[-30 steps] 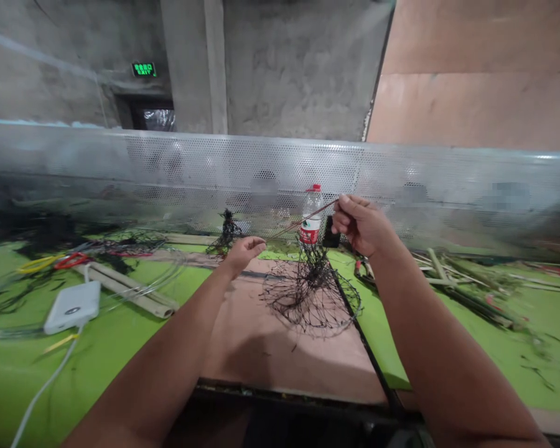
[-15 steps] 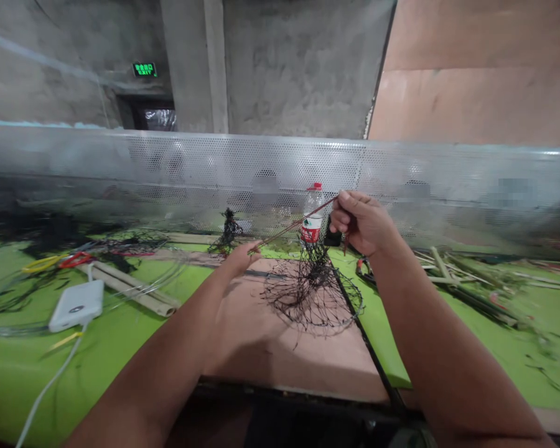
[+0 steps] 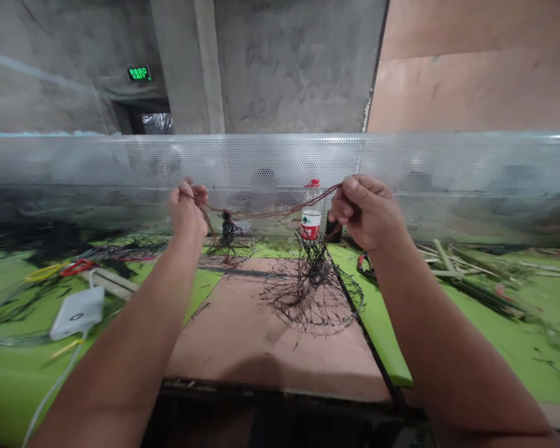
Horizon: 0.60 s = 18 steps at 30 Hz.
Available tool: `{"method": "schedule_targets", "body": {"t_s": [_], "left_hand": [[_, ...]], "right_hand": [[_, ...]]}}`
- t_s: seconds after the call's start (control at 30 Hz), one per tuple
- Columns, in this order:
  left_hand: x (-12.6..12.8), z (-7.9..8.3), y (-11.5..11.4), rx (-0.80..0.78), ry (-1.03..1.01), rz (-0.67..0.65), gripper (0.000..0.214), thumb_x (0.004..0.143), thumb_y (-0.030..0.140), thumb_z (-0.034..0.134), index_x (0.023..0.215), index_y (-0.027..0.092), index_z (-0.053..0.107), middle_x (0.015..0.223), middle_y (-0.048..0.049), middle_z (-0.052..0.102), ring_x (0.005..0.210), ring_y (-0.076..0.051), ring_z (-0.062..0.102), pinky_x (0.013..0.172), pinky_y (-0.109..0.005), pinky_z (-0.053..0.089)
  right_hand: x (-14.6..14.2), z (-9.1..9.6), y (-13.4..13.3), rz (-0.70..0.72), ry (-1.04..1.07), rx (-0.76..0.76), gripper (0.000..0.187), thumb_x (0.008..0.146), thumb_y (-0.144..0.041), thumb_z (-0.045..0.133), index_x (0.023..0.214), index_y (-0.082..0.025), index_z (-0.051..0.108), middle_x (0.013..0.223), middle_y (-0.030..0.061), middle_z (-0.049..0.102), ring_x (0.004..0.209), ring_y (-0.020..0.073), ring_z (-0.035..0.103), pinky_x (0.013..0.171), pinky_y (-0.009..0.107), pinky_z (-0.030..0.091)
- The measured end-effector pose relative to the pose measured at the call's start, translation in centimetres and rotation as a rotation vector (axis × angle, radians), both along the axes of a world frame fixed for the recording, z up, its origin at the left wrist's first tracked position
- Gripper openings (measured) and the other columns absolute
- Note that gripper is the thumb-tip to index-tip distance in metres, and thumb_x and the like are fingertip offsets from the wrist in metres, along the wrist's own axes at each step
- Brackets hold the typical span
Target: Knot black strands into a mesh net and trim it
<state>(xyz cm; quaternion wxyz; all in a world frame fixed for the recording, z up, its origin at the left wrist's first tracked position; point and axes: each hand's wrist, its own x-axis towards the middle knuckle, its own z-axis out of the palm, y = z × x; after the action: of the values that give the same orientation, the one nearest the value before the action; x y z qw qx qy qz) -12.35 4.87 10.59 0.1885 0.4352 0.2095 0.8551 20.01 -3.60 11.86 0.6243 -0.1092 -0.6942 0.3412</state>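
Observation:
A thin reddish-brown cord [image 3: 270, 214] sags a little between my two raised hands. My left hand [image 3: 190, 205] is closed on one part of it, with a short tail hanging below the fingers. At the other side my right hand [image 3: 364, 205] pinches the cord between thumb and forefinger. Below and between them, a dark knotted net [image 3: 315, 292] on a round wire hoop rests on the pinkish board [image 3: 247, 330]. The net's upper part stands bunched up in front of a water bottle [image 3: 311, 214] with a red cap.
A white power bank [image 3: 77, 313] with a cable lies on the green mat [image 3: 9, 367] at left, near red-handled scissors [image 3: 77, 267] and dark strands. Another dark bundle [image 3: 227, 230] stands behind the board. Bamboo strips [image 3: 476, 292] lie at right. A perforated metal screen [image 3: 242, 162] closes the back.
My left hand has moved left and up from near the board's back edge, widening the span of cord. My right hand stays nearly in place. The cord went from straight to sagging.

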Motion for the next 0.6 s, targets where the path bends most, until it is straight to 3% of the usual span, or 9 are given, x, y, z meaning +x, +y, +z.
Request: {"method": "schedule_targets", "body": {"t_s": [0.1,0.17,0.23,0.33,0.4,0.47,0.6], "left_hand": [[2.0,2.4,-3.1,0.012,0.184,0.056,0.016,0.087,0.029,0.047,0.092,0.019,0.058,0.066,0.0044,0.057,0.051,-0.005,0.045,0.053,-0.020,0.036],[4.3,3.1,-5.3,0.001,0.485,0.156,0.018,0.084,0.031,0.051,0.086,0.017,0.063,0.077,-0.0010,0.064,0.062,-0.009,0.052,0.058,-0.022,0.040],[6.9,3.0,-7.1,-0.036,0.866,0.238,0.018,0.079,0.030,0.057,0.085,0.017,0.068,0.089,-0.0047,0.068,0.081,-0.016,0.059,0.070,-0.027,0.043],[10.3,2.1,-8.7,-0.125,1.260,0.241,0.038,0.073,0.025,0.062,0.111,0.026,0.065,0.095,-0.0041,0.069,0.088,-0.021,0.060,0.077,-0.031,0.043],[11.5,1.6,-9.0,-0.184,1.342,0.178,0.047,0.075,0.024,0.061,0.122,0.027,0.058,0.088,-0.0042,0.068,0.081,-0.019,0.060,0.074,-0.031,0.044],[11.6,1.5,-8.9,-0.231,1.296,0.072,0.049,0.078,0.029,0.059,0.126,0.026,0.054,0.081,-0.0043,0.067,0.075,-0.017,0.060,0.070,-0.029,0.044],[9.8,1.3,-7.5,-0.269,1.118,-0.112,0.045,0.077,0.037,0.063,0.119,0.021,0.058,0.087,-0.0056,0.066,0.079,-0.016,0.059,0.069,-0.026,0.045]], "right_hand": [[0.0,0.0,0.1,-0.026,-0.018,-0.029,0.026,0.083,-0.043,0.058,0.070,-0.021,0.054,0.048,-0.0065,0.037,0.041,0.0064,0.035,0.043,0.023,0.036],[-0.5,-0.3,0.1,-0.057,-0.126,-0.063,0.023,0.082,-0.042,0.060,0.075,-0.021,0.057,0.048,-0.0066,0.038,0.040,0.0059,0.032,0.040,0.022,0.031],[-1.5,-1.0,0.0,-0.088,-0.265,-0.085,0.022,0.077,-0.040,0.066,0.085,-0.021,0.061,0.052,-0.0053,0.045,0.043,0.0065,0.036,0.042,0.022,0.032],[-3.4,-2.3,0.2,-0.075,-0.467,-0.105,0.030,0.069,-0.037,0.074,0.092,-0.020,0.064,0.068,-0.0001,0.058,0.058,0.0103,0.048,0.053,0.025,0.040],[-4.1,-3.0,0.5,-0.082,-0.524,-0.143,0.025,0.068,-0.037,0.074,0.083,-0.018,0.065,0.068,0.0008,0.059,0.059,0.0109,0.049,0.055,0.026,0.040],[-4.0,-3.2,1.0,-0.112,-0.533,-0.184,0.023,0.070,-0.037,0.073,0.069,-0.018,0.061,0.056,-0.0021,0.052,0.050,0.0084,0.041,0.048,0.024,0.035],[-2.1,-2.0,1.5,-0.068,-0.399,-0.240,0.029,0.075,-0.038,0.068,0.060,-0.019,0.051,0.045,-0.0068,0.038,0.039,0.0055,0.027,0.038,0.022,0.020]]}}
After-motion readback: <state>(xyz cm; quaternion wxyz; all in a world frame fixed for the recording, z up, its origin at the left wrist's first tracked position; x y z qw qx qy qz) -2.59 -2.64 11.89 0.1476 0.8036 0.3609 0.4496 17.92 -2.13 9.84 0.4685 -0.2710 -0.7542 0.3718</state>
